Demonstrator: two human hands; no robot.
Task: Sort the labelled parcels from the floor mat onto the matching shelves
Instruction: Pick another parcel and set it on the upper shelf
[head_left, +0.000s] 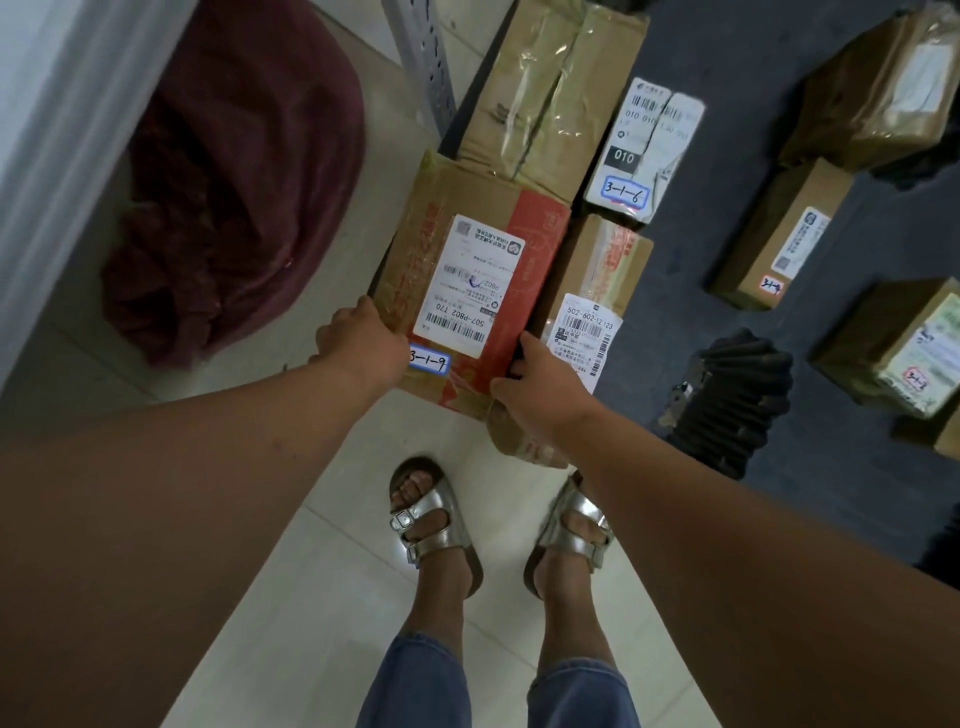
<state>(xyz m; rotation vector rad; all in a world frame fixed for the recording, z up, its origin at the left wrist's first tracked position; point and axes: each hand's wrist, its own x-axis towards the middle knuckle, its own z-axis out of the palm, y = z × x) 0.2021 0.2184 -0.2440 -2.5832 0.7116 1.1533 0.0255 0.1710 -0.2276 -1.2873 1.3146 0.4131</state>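
Note:
A brown and red cardboard parcel (467, 270) with a white shipping label and a blue-edged tag reading 3-1-9 lies at the near left corner of the dark floor mat (727, 249). My left hand (358, 338) grips its near left edge. My right hand (540, 379) grips its near right corner. Right of it lies a smaller parcel (597, 280) labelled 502-602. Behind that sits a white-labelled parcel (644, 150) tagged 3-1-9, and a large taped box (550, 88) lies at the back.
More parcels (779, 239) lie on the mat's right side, along with a black ribbed package (732, 395). A dark red bag (234, 171) sits on the tile floor at left beside a white wall. A grey shelf upright (426, 57) stands behind. My sandalled feet (436, 514) are below.

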